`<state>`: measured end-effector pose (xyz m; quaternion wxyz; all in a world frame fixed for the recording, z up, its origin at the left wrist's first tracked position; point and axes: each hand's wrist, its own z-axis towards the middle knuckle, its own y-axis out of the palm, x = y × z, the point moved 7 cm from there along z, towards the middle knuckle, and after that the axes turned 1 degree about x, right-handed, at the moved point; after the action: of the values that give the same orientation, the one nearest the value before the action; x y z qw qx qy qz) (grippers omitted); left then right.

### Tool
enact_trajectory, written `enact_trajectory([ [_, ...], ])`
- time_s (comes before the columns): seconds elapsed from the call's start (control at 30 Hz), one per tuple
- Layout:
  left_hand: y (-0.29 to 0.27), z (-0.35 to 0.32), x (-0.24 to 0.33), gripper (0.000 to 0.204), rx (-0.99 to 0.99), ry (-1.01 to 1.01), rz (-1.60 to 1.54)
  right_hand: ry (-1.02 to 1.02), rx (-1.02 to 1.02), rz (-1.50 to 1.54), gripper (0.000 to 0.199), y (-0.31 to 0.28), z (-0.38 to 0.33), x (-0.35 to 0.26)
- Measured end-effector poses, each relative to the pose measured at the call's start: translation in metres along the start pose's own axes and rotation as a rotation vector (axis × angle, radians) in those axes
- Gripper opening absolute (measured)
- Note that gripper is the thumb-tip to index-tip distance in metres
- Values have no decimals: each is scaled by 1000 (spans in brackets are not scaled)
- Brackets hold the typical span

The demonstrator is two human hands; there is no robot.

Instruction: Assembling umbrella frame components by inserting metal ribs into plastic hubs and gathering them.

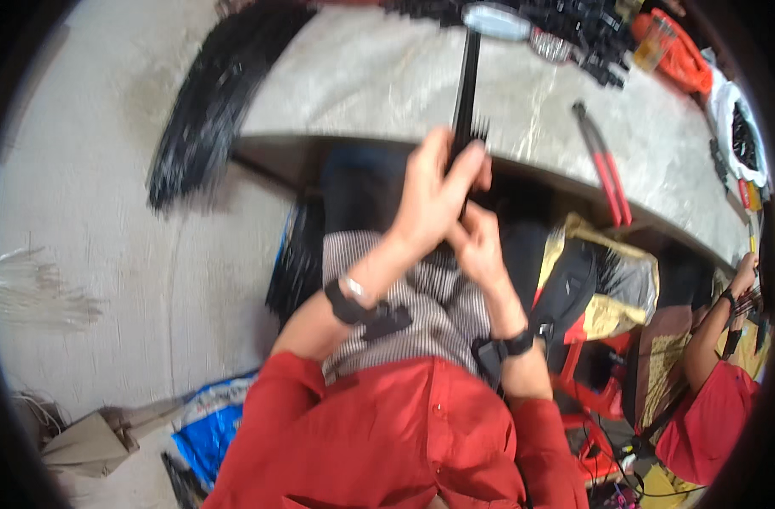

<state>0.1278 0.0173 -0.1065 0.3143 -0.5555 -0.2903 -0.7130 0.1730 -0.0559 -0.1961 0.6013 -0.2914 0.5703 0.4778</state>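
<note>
A bundle of long, thin black strips (466,89) stands up between my hands in front of my lap, its far end reaching over the grey tabletop (370,76). My left hand (438,191) is closed around its middle, the thumb lying across the front. Lower down, my right hand (482,246) has its fingers closed at the near end of the bundle; what they pinch is partly hidden and blurred. Shorter strip ends stick out beside my left fingertips.
A thick pile of black strips (213,102) hangs over the table's left edge. Red-handled pliers (602,165) lie to the right. Farther back are a white oval object (496,21), black pieces (591,34) and an orange bag (685,64). A co-worker's arm (710,335) is at right.
</note>
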Motion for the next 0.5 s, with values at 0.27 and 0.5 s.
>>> enact_trajectory([
  [0.27, 7, -23, -8, 16, -21, -139, -293, 214, -87, 122, 9, -1, -29, -2],
  [0.5, 10, 0, -42, 26, -273, -346, -388, 317, -89, 192, 10, -7, -23, 21],
])
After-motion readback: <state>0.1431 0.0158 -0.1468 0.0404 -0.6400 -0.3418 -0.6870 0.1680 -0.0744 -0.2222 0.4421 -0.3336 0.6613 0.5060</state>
